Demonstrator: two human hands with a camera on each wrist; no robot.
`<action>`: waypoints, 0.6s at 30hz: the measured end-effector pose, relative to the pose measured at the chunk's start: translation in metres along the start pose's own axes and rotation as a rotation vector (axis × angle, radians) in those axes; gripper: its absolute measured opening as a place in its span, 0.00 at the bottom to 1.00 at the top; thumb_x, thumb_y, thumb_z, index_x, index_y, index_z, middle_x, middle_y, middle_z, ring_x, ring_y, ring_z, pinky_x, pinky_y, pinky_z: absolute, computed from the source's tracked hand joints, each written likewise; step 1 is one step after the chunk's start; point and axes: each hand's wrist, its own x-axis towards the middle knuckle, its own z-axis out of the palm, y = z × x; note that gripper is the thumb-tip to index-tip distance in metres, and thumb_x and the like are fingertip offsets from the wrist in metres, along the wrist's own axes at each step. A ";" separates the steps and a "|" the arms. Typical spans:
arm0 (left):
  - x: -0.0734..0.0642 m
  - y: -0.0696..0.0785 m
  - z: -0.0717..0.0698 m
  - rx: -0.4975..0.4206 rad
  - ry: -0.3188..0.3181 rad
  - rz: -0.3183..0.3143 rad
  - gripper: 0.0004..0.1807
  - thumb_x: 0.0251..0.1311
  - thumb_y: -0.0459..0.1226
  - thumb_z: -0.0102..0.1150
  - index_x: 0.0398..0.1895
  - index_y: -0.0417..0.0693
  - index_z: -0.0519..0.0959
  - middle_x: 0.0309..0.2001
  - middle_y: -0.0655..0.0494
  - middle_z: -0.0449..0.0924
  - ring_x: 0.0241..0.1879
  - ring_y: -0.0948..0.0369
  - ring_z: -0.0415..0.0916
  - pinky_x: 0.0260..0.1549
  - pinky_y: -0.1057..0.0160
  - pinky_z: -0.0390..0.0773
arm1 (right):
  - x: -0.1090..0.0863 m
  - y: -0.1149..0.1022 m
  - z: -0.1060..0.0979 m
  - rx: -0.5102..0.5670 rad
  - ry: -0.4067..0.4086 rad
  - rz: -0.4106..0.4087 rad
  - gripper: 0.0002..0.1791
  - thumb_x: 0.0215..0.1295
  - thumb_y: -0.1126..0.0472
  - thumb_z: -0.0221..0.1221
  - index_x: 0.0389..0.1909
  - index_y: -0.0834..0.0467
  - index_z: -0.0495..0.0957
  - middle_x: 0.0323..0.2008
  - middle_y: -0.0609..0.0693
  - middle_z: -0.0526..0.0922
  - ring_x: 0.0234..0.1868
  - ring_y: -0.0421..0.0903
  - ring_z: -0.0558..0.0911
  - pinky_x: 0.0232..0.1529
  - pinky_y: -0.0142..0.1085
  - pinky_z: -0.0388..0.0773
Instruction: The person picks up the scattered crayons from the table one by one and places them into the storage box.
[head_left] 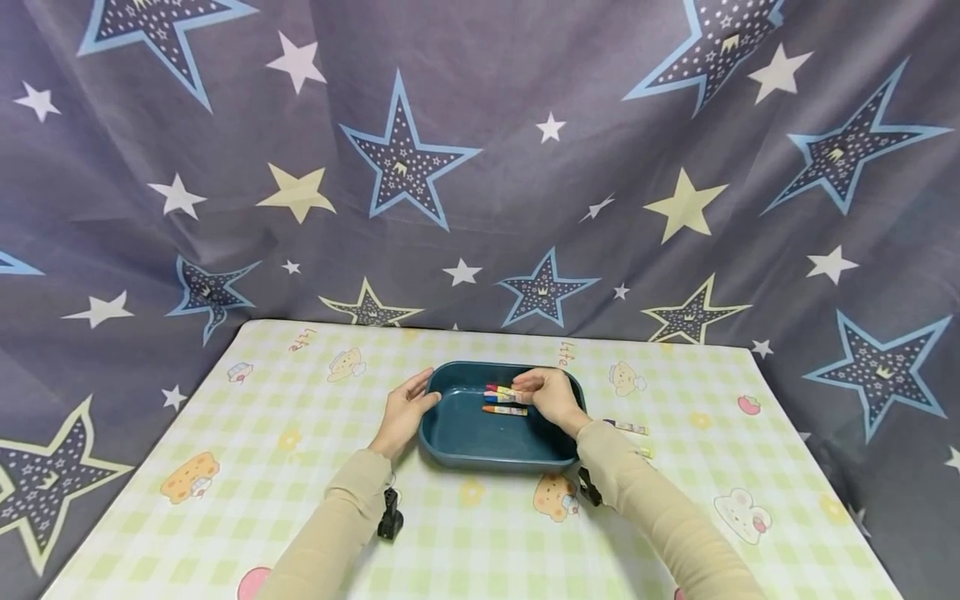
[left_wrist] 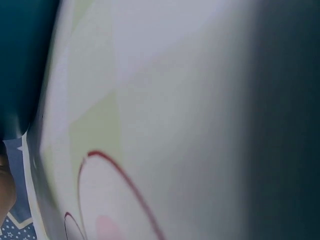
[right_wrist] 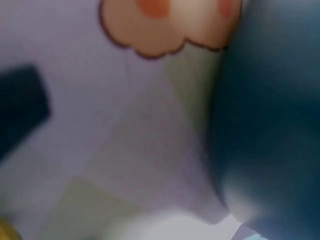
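Your left hand (head_left: 403, 415) is at the left end of the green tray (head_left: 476, 442), fingers quite straight and the thumb apart from them, touching its edge. Your right hand (head_left: 553, 398) reaches in over the other end. Its fingers are right by a red-tipped crayon (head_left: 498, 389) and a blue-tipped crayon (head_left: 498, 399) — I cannot tell if they pinch one or just touch. An orange crayon (head_left: 505, 410) is in the tray just below them. The work looks part way along: these three are in or over the tray, while a dark crayon (head_left: 628, 427) and a yellow-green crayon (head_left: 646, 452) are outside on the surface (head_left: 247, 517) — your right sleeve (head_left: 611, 454) hides some of that spot.
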 end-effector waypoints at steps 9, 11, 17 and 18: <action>-0.001 0.001 -0.001 0.009 -0.007 0.008 0.28 0.59 0.33 0.55 0.65 0.44 0.65 0.62 0.43 0.66 0.64 0.51 0.62 0.62 0.55 0.66 | 0.001 0.004 0.004 -0.068 -0.054 0.030 0.14 0.43 0.78 0.64 0.32 0.62 0.83 0.29 0.54 0.86 0.31 0.46 0.84 0.30 0.33 0.82; -0.001 0.000 0.000 0.008 -0.011 0.009 0.28 0.59 0.33 0.55 0.65 0.45 0.65 0.62 0.43 0.66 0.64 0.51 0.62 0.62 0.55 0.66 | 0.001 0.005 0.004 -0.076 -0.059 0.036 0.15 0.43 0.80 0.63 0.31 0.61 0.83 0.29 0.53 0.86 0.32 0.46 0.84 0.30 0.33 0.83; -0.012 0.016 0.000 0.010 -0.035 -0.013 0.28 0.60 0.32 0.54 0.65 0.44 0.64 0.64 0.42 0.64 0.65 0.50 0.61 0.63 0.56 0.65 | 0.000 0.007 0.005 -0.081 -0.052 0.038 0.15 0.42 0.81 0.63 0.30 0.61 0.83 0.30 0.53 0.86 0.32 0.46 0.84 0.31 0.34 0.83; -0.013 0.020 -0.001 0.010 -0.036 -0.017 0.28 0.60 0.32 0.54 0.65 0.43 0.63 0.64 0.41 0.64 0.65 0.50 0.61 0.63 0.56 0.65 | 0.000 0.006 0.005 -0.079 -0.056 0.033 0.15 0.42 0.80 0.63 0.31 0.61 0.83 0.30 0.53 0.86 0.33 0.47 0.84 0.31 0.34 0.83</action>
